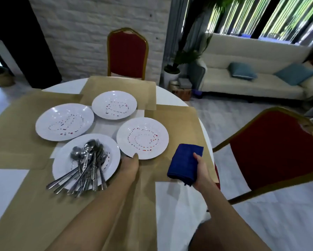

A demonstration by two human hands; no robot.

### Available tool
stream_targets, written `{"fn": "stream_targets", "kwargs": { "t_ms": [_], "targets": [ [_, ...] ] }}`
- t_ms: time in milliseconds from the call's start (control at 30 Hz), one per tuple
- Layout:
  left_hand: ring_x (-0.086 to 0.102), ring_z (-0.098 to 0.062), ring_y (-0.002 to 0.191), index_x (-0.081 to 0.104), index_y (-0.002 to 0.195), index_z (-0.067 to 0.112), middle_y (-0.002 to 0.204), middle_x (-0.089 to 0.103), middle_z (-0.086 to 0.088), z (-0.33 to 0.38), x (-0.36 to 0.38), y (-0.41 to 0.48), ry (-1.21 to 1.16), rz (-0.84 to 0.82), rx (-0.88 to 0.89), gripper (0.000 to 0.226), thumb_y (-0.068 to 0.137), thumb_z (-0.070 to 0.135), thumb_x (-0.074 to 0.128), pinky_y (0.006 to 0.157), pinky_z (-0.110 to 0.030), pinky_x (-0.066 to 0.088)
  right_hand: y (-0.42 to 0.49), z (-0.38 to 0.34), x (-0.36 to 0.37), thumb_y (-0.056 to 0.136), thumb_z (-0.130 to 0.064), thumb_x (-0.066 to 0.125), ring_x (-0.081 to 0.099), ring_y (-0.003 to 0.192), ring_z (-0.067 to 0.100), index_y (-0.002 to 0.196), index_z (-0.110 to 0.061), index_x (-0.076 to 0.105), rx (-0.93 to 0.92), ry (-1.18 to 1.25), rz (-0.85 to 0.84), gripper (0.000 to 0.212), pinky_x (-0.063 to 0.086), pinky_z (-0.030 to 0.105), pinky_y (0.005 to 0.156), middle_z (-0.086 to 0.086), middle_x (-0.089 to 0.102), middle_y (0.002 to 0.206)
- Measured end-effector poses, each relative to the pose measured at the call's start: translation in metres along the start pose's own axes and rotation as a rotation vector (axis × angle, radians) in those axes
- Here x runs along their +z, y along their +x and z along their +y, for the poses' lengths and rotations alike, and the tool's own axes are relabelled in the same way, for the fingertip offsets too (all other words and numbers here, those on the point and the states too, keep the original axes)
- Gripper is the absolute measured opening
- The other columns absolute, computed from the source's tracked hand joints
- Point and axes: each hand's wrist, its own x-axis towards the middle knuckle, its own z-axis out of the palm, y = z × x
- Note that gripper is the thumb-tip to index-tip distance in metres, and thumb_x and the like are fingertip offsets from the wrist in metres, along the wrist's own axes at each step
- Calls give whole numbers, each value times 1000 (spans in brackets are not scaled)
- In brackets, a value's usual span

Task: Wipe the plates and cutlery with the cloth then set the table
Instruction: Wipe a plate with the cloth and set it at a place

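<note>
Several white plates dotted with red and blue spots lie on brown paper on a round white table (pixel 177 200). The nearest right plate (pixel 142 138) has my left hand (pixel 131 164) gripping its front rim, thumb on top. A near left plate (pixel 65 163) carries a pile of spoons and forks (pixel 87 166), their handles sticking over its front edge. Two more plates sit behind, a large one on the left (pixel 64 121) and a smaller one at the back (pixel 114 104). My right hand (pixel 201 171) holds a folded dark blue cloth (pixel 185 163) just right of the gripped plate.
Brown paper sheets (pixel 177 120) cover most of the tabletop. A red chair with a gold frame (pixel 127 53) stands at the far side, another (pixel 277 151) at the right. Beyond are a cream sofa (pixel 251 78) with blue cushions and potted plants (pixel 172 72).
</note>
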Motion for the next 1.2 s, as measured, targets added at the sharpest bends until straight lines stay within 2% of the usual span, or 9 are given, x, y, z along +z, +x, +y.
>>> {"fn": "stream_targets", "kwargs": {
  "t_ms": [200, 467, 600, 667, 833, 900, 967, 1033, 1200],
  "targets": [
    [38, -35, 134, 20, 146, 0, 148, 37, -19, -5, 16, 22, 66, 93, -72, 78, 86, 17, 66, 111, -40, 30, 30, -6, 30, 92, -41, 58, 67, 89, 31, 99, -17, 61, 42, 1, 32, 25, 55, 43, 74, 11, 71, 99],
    [47, -28, 124, 21, 132, 13, 137, 44, -11, 8, 29, 20, -162, -84, -88, 51, 92, 6, 52, 96, -46, 50, 48, -6, 32, 93, -36, 57, 65, 96, 32, 100, -21, 56, 6, -37, 92, 16, 53, 47, 83, 10, 68, 104],
    [49, -19, 116, 20, 134, 17, 127, 44, -1, 29, 10, 9, -160, -255, 3, 51, 95, 11, 52, 61, -16, 54, 40, -29, 42, 96, -32, 53, 66, 93, 29, 100, -25, 54, -126, -141, 147, 8, 55, 46, 84, 5, 67, 100],
    [49, -23, 117, 22, 137, 20, 125, 45, 0, 38, -2, 3, -226, -308, 47, 49, 96, 9, 48, 58, -19, 53, 35, -42, 46, 99, -28, 46, 66, 92, 27, 108, -25, 53, -303, -343, 168, 12, 56, 40, 80, 2, 67, 97],
    [53, -17, 121, 27, 142, 42, 136, 51, 7, 72, -29, -36, -398, -427, 213, 45, 99, 35, 40, 94, -42, 50, -10, -48, 47, 100, -33, 36, 60, 71, 8, 98, -37, 49, -964, -1215, 103, 14, 48, 23, 61, -5, 63, 83],
    [57, -15, 116, 29, 142, 43, 132, 55, 9, 84, -39, -57, -446, -457, 237, 43, 99, 42, 33, 86, -35, 55, -26, -30, 48, 101, -32, 33, 60, 101, 17, 131, -37, 42, -940, -1501, -78, 31, 49, 37, 88, 3, 62, 118],
    [61, -15, 110, 31, 139, 44, 127, 58, 9, 90, -48, -72, -481, -452, 210, 39, 100, 42, 28, 75, -33, 58, -35, -4, 52, 102, -25, 31, 21, 144, 27, 148, -44, 17, -896, -1767, -289, 52, 15, 52, 117, -2, 27, 157],
    [63, -14, 105, 31, 136, 49, 124, 60, 11, 93, -58, -84, -457, -417, 183, 37, 100, 45, 26, 72, -37, 58, -42, 13, 58, 103, -32, 27, -7, 149, 19, 146, -53, 1, -976, -1837, -440, 54, -5, 51, 117, -13, 1, 161],
    [68, -7, 96, 41, 125, 53, 115, 65, 17, 93, -80, -118, -368, -433, 117, 31, 98, 51, 24, 69, -36, 56, -49, 17, 79, 102, -45, 17, -14, 148, 14, 149, -42, -7, -1076, -1834, -531, 53, -2, 47, 118, -15, -12, 160]
  ]
}}
